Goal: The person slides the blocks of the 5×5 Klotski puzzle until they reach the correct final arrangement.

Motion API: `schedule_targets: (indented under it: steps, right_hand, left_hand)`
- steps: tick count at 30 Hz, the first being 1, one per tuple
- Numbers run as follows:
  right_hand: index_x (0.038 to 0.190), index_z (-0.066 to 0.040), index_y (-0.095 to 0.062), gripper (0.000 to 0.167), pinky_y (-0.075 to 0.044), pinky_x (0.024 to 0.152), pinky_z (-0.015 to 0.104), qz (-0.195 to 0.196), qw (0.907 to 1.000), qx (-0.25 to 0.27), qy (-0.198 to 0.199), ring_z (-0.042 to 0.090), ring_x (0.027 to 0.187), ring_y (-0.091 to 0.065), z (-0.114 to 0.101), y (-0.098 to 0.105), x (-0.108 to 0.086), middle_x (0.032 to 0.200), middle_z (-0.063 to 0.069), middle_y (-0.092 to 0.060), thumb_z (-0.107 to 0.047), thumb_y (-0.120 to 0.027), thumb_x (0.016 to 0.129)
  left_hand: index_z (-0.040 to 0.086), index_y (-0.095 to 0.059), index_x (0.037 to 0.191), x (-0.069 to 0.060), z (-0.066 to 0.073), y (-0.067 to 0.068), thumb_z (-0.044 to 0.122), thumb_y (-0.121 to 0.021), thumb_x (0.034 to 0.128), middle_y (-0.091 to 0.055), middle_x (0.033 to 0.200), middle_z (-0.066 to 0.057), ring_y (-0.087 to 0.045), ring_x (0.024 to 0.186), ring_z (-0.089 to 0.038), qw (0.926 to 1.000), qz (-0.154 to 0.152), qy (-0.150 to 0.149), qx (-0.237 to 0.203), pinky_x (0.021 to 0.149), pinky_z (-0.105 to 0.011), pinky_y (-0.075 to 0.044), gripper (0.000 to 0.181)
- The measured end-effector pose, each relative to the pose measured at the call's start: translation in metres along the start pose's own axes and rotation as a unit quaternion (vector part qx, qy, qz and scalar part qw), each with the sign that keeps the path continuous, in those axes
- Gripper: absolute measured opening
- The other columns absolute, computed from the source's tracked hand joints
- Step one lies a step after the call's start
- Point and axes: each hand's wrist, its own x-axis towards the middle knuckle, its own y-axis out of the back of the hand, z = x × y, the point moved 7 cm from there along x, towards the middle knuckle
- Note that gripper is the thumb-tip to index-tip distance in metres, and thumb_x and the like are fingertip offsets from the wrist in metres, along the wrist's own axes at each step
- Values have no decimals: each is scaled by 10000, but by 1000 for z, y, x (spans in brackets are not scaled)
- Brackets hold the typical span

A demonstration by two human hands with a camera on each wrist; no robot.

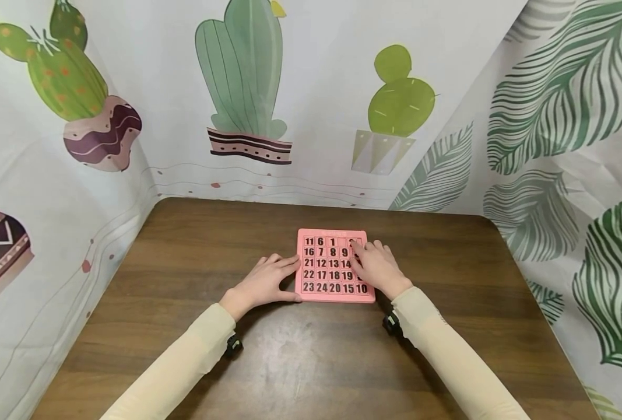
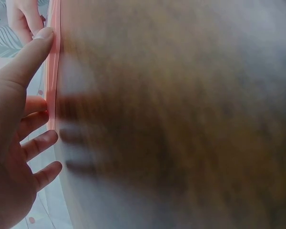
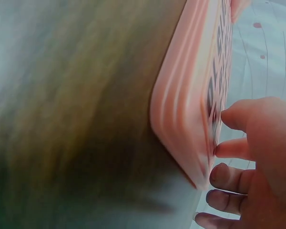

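A pink number slide puzzle (image 1: pixel 334 298) lies flat on the brown table, its square tiles marked with black numbers. The fourth place in its top row shows no number. My left hand (image 1: pixel 262 283) touches the puzzle's left side, thumb at the near corner and fingers farther up, all fairly straight. In the left wrist view the thumb (image 2: pixel 35 52) rests against the pink edge. Over the puzzle's right columns lies my right hand (image 1: pixel 379 265), a fingertip touching a top-row tile. It hides several tiles there. The right wrist view shows its fingers (image 3: pixel 233 149) extended at the numbered face.
The wooden table (image 1: pixel 290 361) spreads around the puzzle on every side. A white cloth (image 1: pixel 321 105) printed with cacti and leaves hangs behind and beside it. Dark wrist devices (image 1: pixel 234 345) are strapped under both sleeves.
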Motion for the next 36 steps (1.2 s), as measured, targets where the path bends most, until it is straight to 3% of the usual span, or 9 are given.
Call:
schedule_targets:
  steps: [9, 19, 22, 30, 36]
  right_hand:
    - [1453, -49, -609, 494, -429, 855, 480, 176, 9995, 49, 255, 340, 988, -546, -9, 1, 6, 1178, 204, -694, -330, -571, 1049]
    - [1482, -58, -589, 508, -434, 916, 517, 27, 9996, 178, 226, 381, 1120, -555, -20, 1, 9, 1248, 228, -666, -344, -553, 1064]
    - [1486, -67, -587, 504, -428, 903, 506, 30, 9994, 252, 254, 371, 1097, -550, -19, 3, 8, 1233, 222, -669, -339, -551, 1064]
    - [1454, -82, -622, 468, -422, 811, 463, 270, 9985, 374, 282, 295, 918, -512, 3, 11, -8, 1037, 144, -689, -303, -595, 1042]
    - [1416, -97, -665, 434, -398, 772, 414, 211, 9981, 402, 417, 247, 840, -465, 16, 8, -23, 810, 27, -578, -297, -614, 1035]
  left_hand:
    - [99, -508, 1552, 1, -2, -2, 626, -782, 840, -463, 1613, -70, -491, 1268, -260, 10000, 27, -15, 23, 996, -492, -400, 927]
    - [109, -509, 1554, 1, -1, 0, 614, -793, 836, -471, 1609, -64, -495, 1257, -253, 10000, 46, 18, 45, 1015, -522, -403, 923]
    - [111, -515, 1551, 2, 0, 0, 618, -791, 837, -470, 1610, -60, -492, 1267, -253, 10000, 42, 38, 54, 1030, -536, -400, 918]
    - [109, -513, 1552, 1, -1, 0, 632, -779, 841, -458, 1619, -64, -478, 1295, -268, 10000, -22, 80, -5, 1069, -589, -376, 922]
    - [113, -506, 1557, 1, -1, -2, 633, -779, 841, -460, 1618, -62, -480, 1289, -262, 10000, -31, 71, -29, 1055, -565, -385, 926]
